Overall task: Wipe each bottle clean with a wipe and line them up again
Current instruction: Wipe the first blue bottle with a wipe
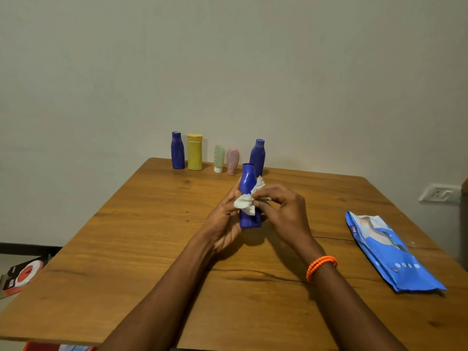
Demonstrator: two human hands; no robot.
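My left hand (224,219) grips the blue bottle (249,198) upright over the tabletop (152,249); my right hand (283,211) pinches the wipe (247,202) against it.

Bare wood on the table (141,249) from seven through ten o'clock, nothing standing there. At twelve, along the far edge, a barrier of uprights: blue bottle (177,153), yellow bottle (194,155) just beside it, then a slot, then green tube (218,158) and pink tube (232,160) near each other, then a second blue bottle (257,156). Wall directly behind that row. At centre, both hands around a third blue bottle (247,196) with the wipe (249,200), blocking the middle. Open lane at one to two o'clock. At three to four, flat wipes pack (390,252) lying near the right edge. Near strip at six taken up by both forearms.
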